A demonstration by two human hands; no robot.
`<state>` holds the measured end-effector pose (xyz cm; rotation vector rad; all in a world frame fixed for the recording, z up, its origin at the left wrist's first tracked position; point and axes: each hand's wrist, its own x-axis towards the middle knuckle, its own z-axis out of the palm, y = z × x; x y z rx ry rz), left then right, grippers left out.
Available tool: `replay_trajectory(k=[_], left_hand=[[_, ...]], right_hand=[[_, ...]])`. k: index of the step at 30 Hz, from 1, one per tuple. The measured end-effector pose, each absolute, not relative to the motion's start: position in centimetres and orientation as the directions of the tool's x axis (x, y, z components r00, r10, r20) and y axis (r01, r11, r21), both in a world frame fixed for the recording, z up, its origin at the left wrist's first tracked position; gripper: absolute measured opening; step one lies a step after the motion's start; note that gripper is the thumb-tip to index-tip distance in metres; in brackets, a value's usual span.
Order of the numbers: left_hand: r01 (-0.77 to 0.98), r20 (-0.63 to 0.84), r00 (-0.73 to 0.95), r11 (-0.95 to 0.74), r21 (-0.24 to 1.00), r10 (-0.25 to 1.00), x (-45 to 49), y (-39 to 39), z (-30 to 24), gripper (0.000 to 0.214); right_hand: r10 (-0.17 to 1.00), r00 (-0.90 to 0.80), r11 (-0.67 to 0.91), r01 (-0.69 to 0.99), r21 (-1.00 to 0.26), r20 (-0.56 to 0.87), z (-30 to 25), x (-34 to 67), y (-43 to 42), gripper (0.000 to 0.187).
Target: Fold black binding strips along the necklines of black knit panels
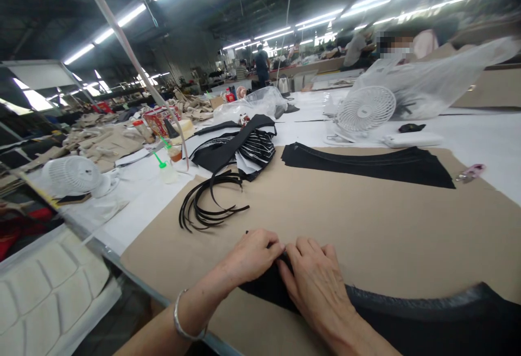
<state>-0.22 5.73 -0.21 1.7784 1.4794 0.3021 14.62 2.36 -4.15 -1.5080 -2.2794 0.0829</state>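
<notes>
A long black fabric piece [407, 320] with a shiny strip along its curved upper edge lies across the front of the tan sheet [366, 215]. My left hand [256, 253] pinches that edge near its left end, thumb and fingers pressed together. Right beside it, my right hand [313, 277] has its fingers curled over the same edge, the thumb lower on the fabric. Beyond my hands are a bundle of curved black strips [203, 209] and a fanned pile of black pieces [256, 150]. A stack of black curved panels [366, 163] rests farther right.
Two white fans [366, 109] stand on the table, one at each side. Pink-handled snips [472, 172] lie at the right. Green-tipped bottles [165, 169] stand at left, near a slanting pole [122, 41]. Pale quilted panels [49, 291] hang below the table edge; people work farther back.
</notes>
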Motion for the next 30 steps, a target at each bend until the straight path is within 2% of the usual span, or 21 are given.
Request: replay_trajectory(k=[3,6,13,18,21,23,26,30], left_hand=[[0.620,-0.325,0.294,0.080,0.781,0.899,-0.5,5.2,-0.9,0.039],[0.527,-0.278,0.255,0.108,0.843,0.926,-0.7,4.2,-1.7,0.035],[0.457,-0.195,0.205,0.083,0.886,0.959,-0.9,3.0,-2.5,0.026],[0.384,-0.128,0.151,0.061,0.921,0.980,-0.6,3.0,-2.8,0.020],[0.341,-0.089,0.139,0.037,0.939,0.986,-0.7,2.0,-3.0,0.021],[0.409,-0.056,0.185,-0.025,0.912,0.981,-1.0,0.9,-3.1,0.018],[0.540,0.002,0.280,-0.159,0.826,0.960,-1.3,-0.6,-3.2,0.029],[0.690,0.050,0.403,-0.339,0.639,0.914,-1.2,-1.5,-3.4,0.029]], right_hand=[[0.892,-0.335,0.419,0.866,-0.275,0.303,-4.2,15.1,2.1,0.016],[0.896,-0.327,0.412,0.863,-0.291,0.300,-4.0,15.6,2.0,0.019],[0.874,-0.382,0.472,0.814,-0.339,0.299,-3.5,15.3,1.7,0.004],[0.861,-0.400,0.506,0.747,-0.432,0.315,-3.6,15.1,1.6,0.012],[0.903,-0.357,0.429,0.704,-0.565,0.241,-3.3,15.6,1.8,0.016],[0.925,-0.354,0.345,0.634,-0.692,0.137,-2.8,16.3,1.9,0.017],[0.915,-0.403,0.208,0.439,-0.874,0.015,-2.4,17.7,2.1,0.023],[0.912,-0.409,0.048,0.195,-0.980,-0.037,-2.4,20.3,2.5,0.032]])
